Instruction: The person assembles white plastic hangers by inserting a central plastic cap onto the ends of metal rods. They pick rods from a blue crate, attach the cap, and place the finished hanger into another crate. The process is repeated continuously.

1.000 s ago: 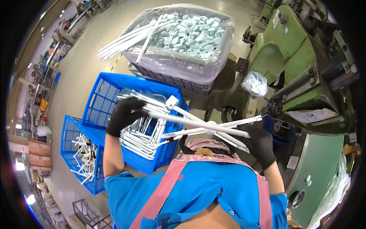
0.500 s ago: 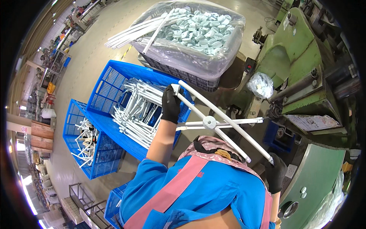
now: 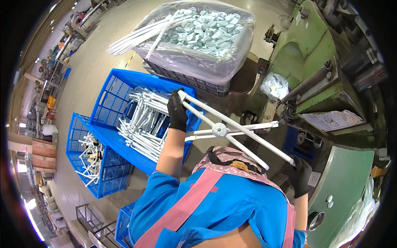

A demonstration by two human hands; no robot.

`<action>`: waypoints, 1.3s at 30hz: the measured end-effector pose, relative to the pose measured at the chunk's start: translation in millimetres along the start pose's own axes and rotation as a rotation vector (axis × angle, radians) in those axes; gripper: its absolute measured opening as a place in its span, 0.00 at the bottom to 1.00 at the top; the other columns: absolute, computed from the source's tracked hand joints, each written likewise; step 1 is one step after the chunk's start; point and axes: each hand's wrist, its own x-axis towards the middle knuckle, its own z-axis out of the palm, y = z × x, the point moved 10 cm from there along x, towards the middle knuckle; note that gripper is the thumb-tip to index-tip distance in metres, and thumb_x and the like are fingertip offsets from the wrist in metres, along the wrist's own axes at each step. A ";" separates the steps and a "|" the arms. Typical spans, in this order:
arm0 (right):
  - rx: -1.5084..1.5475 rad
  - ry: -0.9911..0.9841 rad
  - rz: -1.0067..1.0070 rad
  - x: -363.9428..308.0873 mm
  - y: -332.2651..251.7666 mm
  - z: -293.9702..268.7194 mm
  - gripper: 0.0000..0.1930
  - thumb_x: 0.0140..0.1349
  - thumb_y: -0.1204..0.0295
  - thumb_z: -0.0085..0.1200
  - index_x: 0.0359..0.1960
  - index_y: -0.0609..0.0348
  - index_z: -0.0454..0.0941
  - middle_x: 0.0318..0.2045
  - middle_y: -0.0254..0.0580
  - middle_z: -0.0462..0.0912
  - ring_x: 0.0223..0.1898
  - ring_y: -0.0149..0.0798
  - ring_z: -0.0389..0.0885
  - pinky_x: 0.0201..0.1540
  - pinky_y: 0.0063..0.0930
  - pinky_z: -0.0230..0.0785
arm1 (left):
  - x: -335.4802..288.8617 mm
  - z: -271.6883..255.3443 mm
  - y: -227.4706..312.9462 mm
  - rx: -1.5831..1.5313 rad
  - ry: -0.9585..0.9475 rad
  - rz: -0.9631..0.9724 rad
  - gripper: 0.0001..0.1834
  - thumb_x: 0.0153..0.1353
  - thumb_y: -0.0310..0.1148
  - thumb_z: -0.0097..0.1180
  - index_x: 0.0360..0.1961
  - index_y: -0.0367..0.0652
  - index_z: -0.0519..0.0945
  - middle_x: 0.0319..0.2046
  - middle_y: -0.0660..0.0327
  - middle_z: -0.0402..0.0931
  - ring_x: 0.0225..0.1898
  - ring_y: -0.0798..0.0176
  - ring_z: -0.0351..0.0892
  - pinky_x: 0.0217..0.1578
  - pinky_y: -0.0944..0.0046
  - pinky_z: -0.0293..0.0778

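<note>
One small blue crate (image 3: 118, 171), far left, with bent white tubes (image 3: 94, 153) heaped along its left side. One large blue crate (image 3: 109, 138), its lower left edge overlapping the small one; inside, a pile of straight white tubes (image 3: 147, 140), thickest from the bottom edge to the middle. One bundle of long white rods (image 3: 142, 35), laid across the left corner of a dark grey crate (image 3: 198, 84) and jutting past its rim. My left hand (image 3: 178, 111), black glove, fingers closed on the upper corner of the white tube frame (image 3: 219, 130), at the upper right corner of the large blue crate. The same dark grey crate, lined with clear plastic (image 3: 198, 68), filled up with pale green pieces (image 3: 206, 35). The frame itself: crossed tubes with a round hub, held slantwise in front of me between both hands, one long tube running beside the hub. One clear bag (image 3: 274, 86), knotted shape, contents too blurred to tell, by the machine's near edge. My right hand (image 3: 298, 175), black glove, pinching the lower end of that long tube. One green machine (image 3: 314, 53), upper right. One flat green panel (image 3: 347, 173), two white discs (image 3: 329, 201) near its middle; clear sheeting (image 3: 362, 219) along its right edge.
</note>
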 end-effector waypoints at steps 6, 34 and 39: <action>0.423 -0.399 0.084 17.5 0.7 63.5 0.15 0.51 0.65 0.62 0.40 0.56 0.80 0.27 0.53 0.80 0.29 0.55 0.80 0.32 0.42 0.70 | 13.3 -17.1 -30.2 0.083 -0.085 -0.043 0.22 0.71 0.48 0.39 0.46 0.40 0.75 0.31 0.62 0.74 0.34 0.66 0.75 0.36 0.64 0.75; 0.647 -0.253 -0.050 114.0 -6.8 87.5 0.13 0.63 0.68 0.56 0.46 0.59 0.77 0.38 0.39 0.81 0.39 0.34 0.77 0.44 0.31 0.70 | -87.2 185.0 35.0 1.181 -0.895 0.759 0.11 0.52 0.34 0.61 0.38 0.45 0.82 0.34 0.57 0.80 0.40 0.52 0.78 0.41 0.53 0.69; 0.609 -0.378 0.097 110.1 -4.3 85.9 0.12 0.62 0.69 0.57 0.43 0.62 0.79 0.36 0.35 0.82 0.38 0.30 0.77 0.42 0.27 0.70 | -85.3 184.7 32.2 1.147 -0.885 0.734 0.12 0.54 0.33 0.60 0.40 0.46 0.82 0.35 0.56 0.80 0.41 0.50 0.77 0.43 0.54 0.68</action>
